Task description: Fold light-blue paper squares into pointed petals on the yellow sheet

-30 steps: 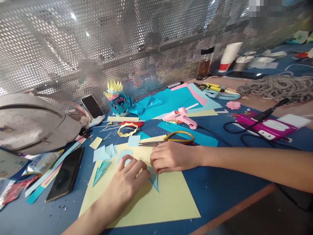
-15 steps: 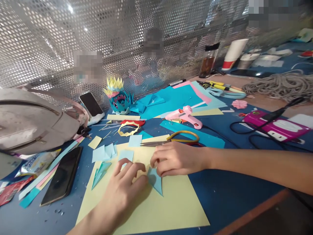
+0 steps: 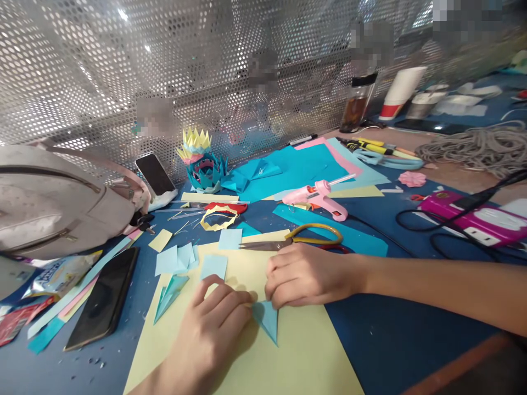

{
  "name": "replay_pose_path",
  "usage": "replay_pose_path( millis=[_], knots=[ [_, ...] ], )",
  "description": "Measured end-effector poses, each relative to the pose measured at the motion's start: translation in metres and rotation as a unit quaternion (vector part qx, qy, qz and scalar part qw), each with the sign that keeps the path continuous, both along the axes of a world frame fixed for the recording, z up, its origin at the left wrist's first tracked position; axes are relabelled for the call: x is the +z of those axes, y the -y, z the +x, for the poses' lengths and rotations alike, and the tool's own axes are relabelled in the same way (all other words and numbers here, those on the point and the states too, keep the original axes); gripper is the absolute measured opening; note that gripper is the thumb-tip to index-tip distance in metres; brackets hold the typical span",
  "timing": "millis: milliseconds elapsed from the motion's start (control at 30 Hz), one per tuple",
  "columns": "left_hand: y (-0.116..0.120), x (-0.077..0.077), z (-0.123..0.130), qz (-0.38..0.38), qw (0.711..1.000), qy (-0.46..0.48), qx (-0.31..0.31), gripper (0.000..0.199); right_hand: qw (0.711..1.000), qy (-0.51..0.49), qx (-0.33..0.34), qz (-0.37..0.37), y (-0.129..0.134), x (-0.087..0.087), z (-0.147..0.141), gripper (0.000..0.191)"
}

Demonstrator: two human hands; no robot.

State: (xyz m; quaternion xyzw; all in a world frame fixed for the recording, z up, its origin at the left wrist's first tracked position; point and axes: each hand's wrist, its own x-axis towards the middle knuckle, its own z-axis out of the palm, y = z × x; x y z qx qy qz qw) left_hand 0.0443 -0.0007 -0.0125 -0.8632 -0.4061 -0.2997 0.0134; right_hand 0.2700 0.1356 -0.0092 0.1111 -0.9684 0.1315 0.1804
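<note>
A small folded light-blue paper lies point-down on the big yellow sheet. My left hand touches its left edge with curled fingertips. At its upper right corner my right hand presses with bent fingers; the fingertips are partly hidden. Left of my left hand rests a folded teal piece. Light-blue squares lie above my left hand, with more overlapping squares to the left. Behind my right hand are scissors with yellow handles.
Beyond the scissors sits a pink glue gun with its black cord. A dark phone lies at left, near a backpack. Paper crowns stand at the back, and a magenta power strip is at right.
The view has shifted slightly. My right hand has moved a little to the right, away from my left hand, and more of the folded paper's top edge shows between them.
</note>
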Motion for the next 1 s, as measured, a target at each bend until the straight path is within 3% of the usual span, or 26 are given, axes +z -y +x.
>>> replay_pose_path(
  millis=[367, 567, 700, 800, 1000],
  knots=[
    [0.000, -0.003, 0.000, 0.008, 1.000, -0.015, -0.004, 0.028, 0.997, -0.023, 0.020, 0.071, 0.005, 0.000, -0.001, 0.030],
    [-0.001, 0.001, 0.002, -0.006, 1.000, 0.001, 0.006, 0.021, 0.997, -0.032, 0.027, 0.059, 0.003, -0.003, -0.002, 0.035],
    [0.003, 0.002, -0.003, 0.030, 0.999, 0.028, -0.010, 0.021, 0.998, -0.039, 0.035, 0.035, 0.003, -0.002, -0.003, 0.034],
    [0.008, -0.001, -0.008, 0.062, 0.997, -0.002, -0.041, 0.020, 0.998, -0.034, 0.036, 0.023, 0.003, -0.001, -0.003, 0.031],
    [0.012, -0.018, -0.004, 0.123, 0.992, -0.022, -0.015, 0.018, 0.998, -0.019, 0.032, 0.045, 0.002, -0.002, -0.001, 0.025]
  ],
)
